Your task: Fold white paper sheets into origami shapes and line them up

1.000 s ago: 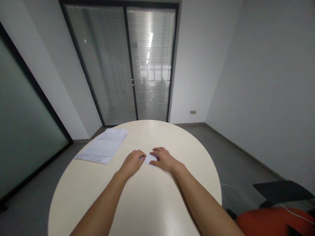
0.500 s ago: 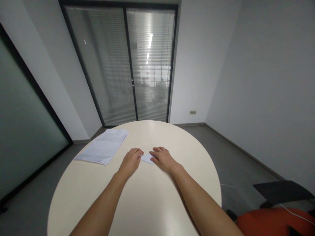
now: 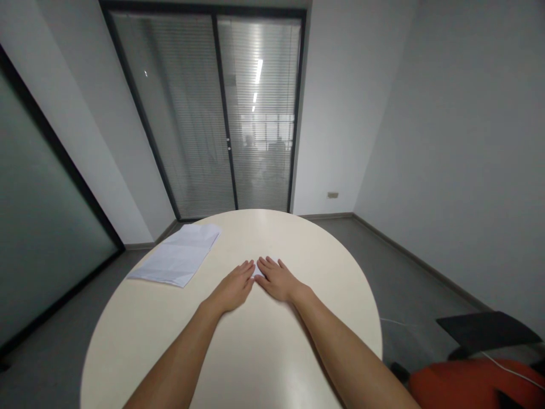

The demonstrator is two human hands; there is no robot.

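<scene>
Large paper [image 3: 179, 255] lies along the far left edge of the surface [image 3: 251, 352]; a small paper [image 3: 258, 271] lies right of it, partly beneath the hands [image 3: 234, 286]. A chair [image 3: 460, 382] stands beyond the near right edge.

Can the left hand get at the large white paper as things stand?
Probably yes: the large white paper lies on the left hand's side, with only tabletop visible between them. The right hand is on the other side, out of the way.
</scene>
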